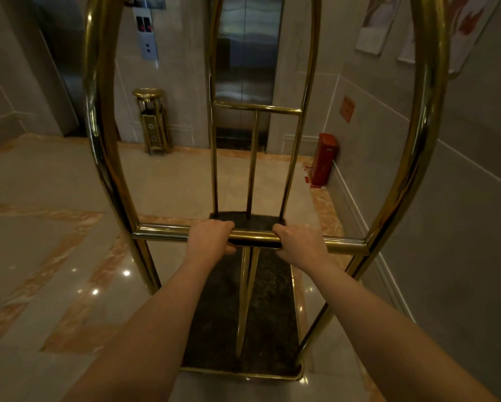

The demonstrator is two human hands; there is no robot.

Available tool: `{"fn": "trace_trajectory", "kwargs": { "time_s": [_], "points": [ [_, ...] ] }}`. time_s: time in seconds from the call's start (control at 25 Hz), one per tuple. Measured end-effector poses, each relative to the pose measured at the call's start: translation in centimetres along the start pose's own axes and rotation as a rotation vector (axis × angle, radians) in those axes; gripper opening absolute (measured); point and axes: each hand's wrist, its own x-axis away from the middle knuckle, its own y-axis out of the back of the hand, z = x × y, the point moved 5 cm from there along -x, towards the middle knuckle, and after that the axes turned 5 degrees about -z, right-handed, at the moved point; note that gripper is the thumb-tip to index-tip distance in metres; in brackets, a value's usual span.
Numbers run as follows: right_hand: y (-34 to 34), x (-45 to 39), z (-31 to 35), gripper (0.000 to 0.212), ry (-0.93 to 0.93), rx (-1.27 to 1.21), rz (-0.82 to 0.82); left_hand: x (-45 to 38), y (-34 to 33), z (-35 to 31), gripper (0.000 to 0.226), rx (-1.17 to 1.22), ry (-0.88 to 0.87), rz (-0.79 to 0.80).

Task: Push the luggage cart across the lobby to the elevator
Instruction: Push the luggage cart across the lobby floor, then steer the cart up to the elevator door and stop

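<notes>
Luggage cart (261,300) stands lengthwise toward the closed elevator doors (245,53), near them, with left hand (210,237) and right hand (300,239) fingers wrapped around its near brass crossbar (162,232), close together.

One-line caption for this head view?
Both hands, left and right, grasp the brass luggage cart's crossbar, facing closed elevator doors.
</notes>
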Motion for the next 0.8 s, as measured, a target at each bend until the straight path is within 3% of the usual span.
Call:
{"fn": "trace_trajectory", "kwargs": {
  "time_s": [0.8],
  "points": [
    [-7.7, -28.1, -12.2, 0.024, -0.071, -0.056, 0.065, -30.2, -8.2, 6.7, 0.028, 0.039, -0.036, 0.006]
  ]
}}
